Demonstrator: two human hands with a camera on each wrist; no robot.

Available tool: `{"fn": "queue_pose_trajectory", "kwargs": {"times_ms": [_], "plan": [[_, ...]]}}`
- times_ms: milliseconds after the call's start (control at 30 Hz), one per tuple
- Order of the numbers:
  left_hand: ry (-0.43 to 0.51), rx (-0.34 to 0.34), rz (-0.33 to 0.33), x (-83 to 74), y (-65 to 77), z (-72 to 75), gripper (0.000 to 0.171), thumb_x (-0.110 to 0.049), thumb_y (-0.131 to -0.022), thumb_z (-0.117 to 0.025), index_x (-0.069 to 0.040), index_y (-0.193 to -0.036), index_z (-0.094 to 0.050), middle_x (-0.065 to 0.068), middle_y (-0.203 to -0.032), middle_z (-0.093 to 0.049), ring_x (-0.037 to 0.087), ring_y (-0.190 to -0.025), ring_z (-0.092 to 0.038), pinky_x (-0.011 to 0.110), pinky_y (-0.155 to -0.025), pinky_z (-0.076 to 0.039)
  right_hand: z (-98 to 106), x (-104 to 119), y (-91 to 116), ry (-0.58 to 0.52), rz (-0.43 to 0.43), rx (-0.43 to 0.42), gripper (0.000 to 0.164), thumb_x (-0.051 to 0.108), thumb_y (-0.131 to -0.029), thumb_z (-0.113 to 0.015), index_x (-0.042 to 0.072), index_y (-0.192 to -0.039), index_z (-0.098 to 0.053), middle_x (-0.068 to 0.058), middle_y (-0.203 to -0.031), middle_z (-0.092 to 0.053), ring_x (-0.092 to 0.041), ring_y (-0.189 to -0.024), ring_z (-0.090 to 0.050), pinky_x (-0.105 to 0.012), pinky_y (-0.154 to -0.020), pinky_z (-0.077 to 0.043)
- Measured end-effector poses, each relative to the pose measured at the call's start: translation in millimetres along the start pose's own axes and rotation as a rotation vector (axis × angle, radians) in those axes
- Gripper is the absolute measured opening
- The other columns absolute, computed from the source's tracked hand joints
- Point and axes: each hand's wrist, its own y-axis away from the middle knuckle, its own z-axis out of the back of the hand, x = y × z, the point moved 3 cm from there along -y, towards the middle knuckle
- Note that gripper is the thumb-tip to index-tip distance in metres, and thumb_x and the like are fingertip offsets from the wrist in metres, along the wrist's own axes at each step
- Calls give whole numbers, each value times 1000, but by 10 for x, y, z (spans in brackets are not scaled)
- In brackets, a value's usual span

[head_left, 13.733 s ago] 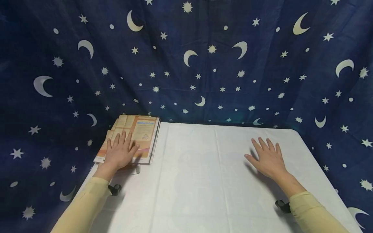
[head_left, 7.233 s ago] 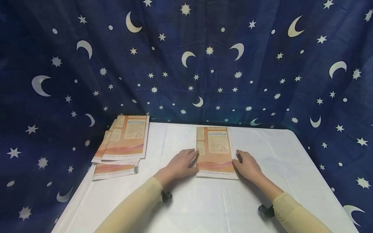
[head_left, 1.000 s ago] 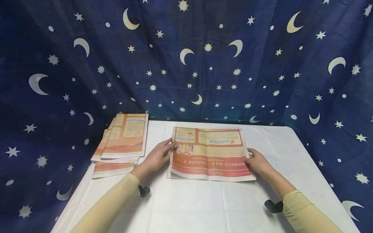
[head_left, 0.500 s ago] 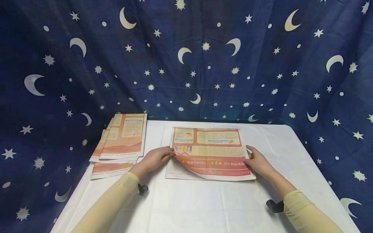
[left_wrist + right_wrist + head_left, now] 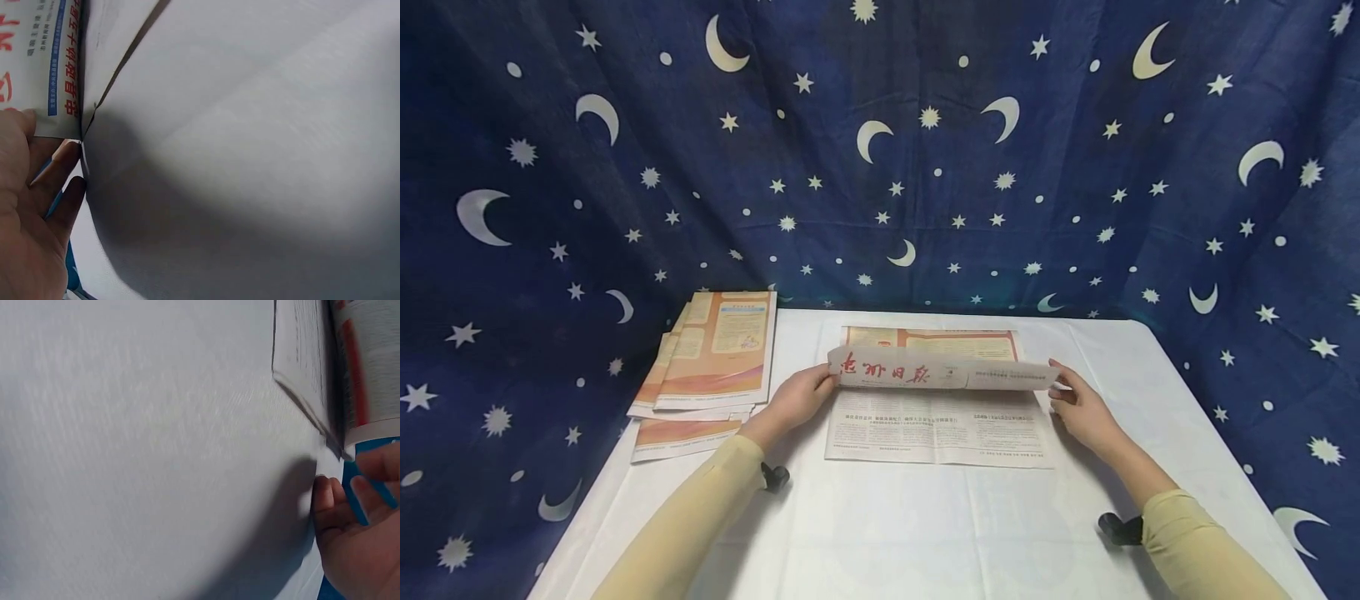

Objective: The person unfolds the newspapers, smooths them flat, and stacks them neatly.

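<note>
The backdrop was a dark blue curtain (image 5: 820,137) with pale moons and stars; the work surface was a table (image 5: 880,533) under white cloth.

Head view: I found the newspaper (image 5: 936,429) mid-table, its lower sheet flat on the cloth and a raised flap (image 5: 940,379) curving above it, red characters towards the camera. The left hand (image 5: 797,402) pinched the flap's left end and the right hand (image 5: 1086,417) held the right end, the two well apart with paper between them. A stack of folded papers (image 5: 718,350) lay to the left, clear of the newspaper.

Left wrist view: I saw the thumb (image 5: 19,122) on the printed face. I judged the hold sound, best left light to avoid creasing.

Right wrist view: the flap's corner met the hand, the lower fingers (image 5: 323,495) spread off the paper; I could not tell how firm that pinch was. I judged that the turn called for both ends rising evenly, mild tension across the width, and no drag on the lower sheet.
</note>
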Motion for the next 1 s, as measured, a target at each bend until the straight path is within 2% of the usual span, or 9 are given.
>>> {"fn": "queue_pose_trajectory", "kwargs": {"times_ms": [133,233,400,500,767,900,1000], "plan": [[81,-21,45,8,-35,37,34,-30,-109,-51,-12,-134,-65,9,-137,-65,31,-132,-56,50,-111,-42,9,-3,-55,-5,32,-14,75,6,-103,-55,12,-165,-14,-26,-164,-24,-51,-145,-30,-63,-109,-38],[124,-21,79,21,-61,47,36,-31,-109,-50,-10,-134,-64,10,-137,-64,30,-131,-56,50,-112,-42,-15,33,-131,14,56,-17,76,11,-103,-58,10,-165,-14,-26,-165,-23,-52,-147,-26,-65,-115,-27],[155,-13,111,21,-85,55,36,-32,-109,-49,-10,-133,-64,9,-133,-65,26,-120,-59,48,-107,-45,-58,115,-289,18,54,-12,77,14,-104,-57,7,-165,-11,-27,-165,-19,-52,-147,-24,-63,-117,-26],[177,-6,127,25,-97,48,36,-33,-109,-49,-10,-133,-64,8,-132,-65,25,-117,-59,48,-105,-46,-76,166,-395,36,48,-26,73,14,-105,-56,4,-164,-14,-29,-163,-22,-53,-146,-27,-63,-116,-28],[226,-2,144,45,-122,55,42,-34,-110,-45,-8,-140,-59,10,-141,-61,25,-124,-57,48,-110,-42,-111,211,-631,162,-27,-78,49,23,-107,-51,-8,-144,-47,-33,-148,-45,-51,-137,-43,-60,-108,-42],[278,-23,147,52,-110,84,42,-35,-110,-46,-8,-140,-59,9,-130,-65,23,-107,-58,42,-91,-48,-112,210,-671,171,-41,-98,45,26,-106,-52,-8,-137,-53,-33,-151,-43,-52,-139,-39,-62,-109,-40],[361,-31,174,77,-95,121,42,-38,-110,-46,-11,-141,-58,12,-97,-67,19,-75,-57,35,-64,-46,-108,236,-654,153,-9,-98,43,27,-106,-53,-6,-134,-54,-32,-155,-38,-53,-144,-30,-65,-113,-31]]}}
